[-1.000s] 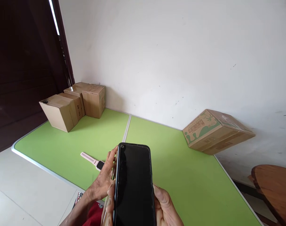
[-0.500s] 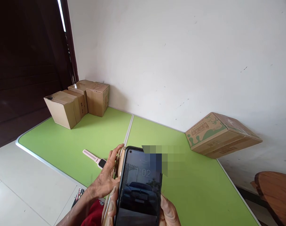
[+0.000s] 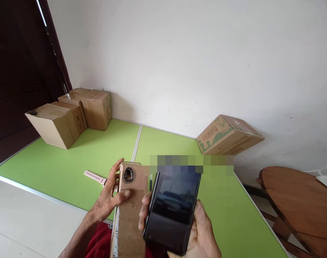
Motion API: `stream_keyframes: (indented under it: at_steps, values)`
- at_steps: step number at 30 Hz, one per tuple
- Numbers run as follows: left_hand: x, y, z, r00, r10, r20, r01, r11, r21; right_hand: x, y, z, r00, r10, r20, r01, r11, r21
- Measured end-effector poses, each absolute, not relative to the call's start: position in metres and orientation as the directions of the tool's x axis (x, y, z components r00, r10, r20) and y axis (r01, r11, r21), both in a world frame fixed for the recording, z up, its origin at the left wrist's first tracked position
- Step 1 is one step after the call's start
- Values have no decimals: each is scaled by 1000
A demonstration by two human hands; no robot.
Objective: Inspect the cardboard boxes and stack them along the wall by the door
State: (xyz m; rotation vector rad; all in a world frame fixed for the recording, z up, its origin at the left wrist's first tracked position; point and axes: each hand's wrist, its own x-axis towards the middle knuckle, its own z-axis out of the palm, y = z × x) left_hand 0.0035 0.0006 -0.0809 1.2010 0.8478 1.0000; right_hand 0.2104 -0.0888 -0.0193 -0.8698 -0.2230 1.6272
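My right hand point(image 3: 198, 233) grips a black smartphone point(image 3: 172, 211) with a dim screen, tilted to the right, low in the middle of the view. My left hand point(image 3: 107, 200) holds a narrow brown cardboard piece point(image 3: 131, 211) with a round hole near its top, thumb across its face. The cardboard stands just left of the phone. A pink-strapped smartwatch point(image 3: 95, 177) lies on the green table point(image 3: 72, 161) behind my left hand.
Two or three plain cardboard boxes point(image 3: 68, 116) stand at the table's back left corner by a dark door. A printed box point(image 3: 229, 135) leans against the white wall at the back right. A round wooden table point(image 3: 300, 200) is at the right.
The phone has moved right and tilted, its lit screen dimming. The cardboard piece behind it is now uncovered and held apart in my left hand. The camera view has shifted.
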Motion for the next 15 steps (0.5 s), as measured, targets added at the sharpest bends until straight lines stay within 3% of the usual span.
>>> stream_keyframes:
  at_steps: [4,7,15]
  values:
    - [2,0,-75,334,942,-40,-117,84,990,250,-51,-45,287,891,-351,-598,-120,-793]
    - [5,-2,-72,313,948,-54,-111,93,989,286,-26,-86,510,787,-347,-239,-258,-936]
    - [10,-3,-69,313,947,-74,-93,108,990,314,-2,-148,595,765,-247,150,-408,-901]
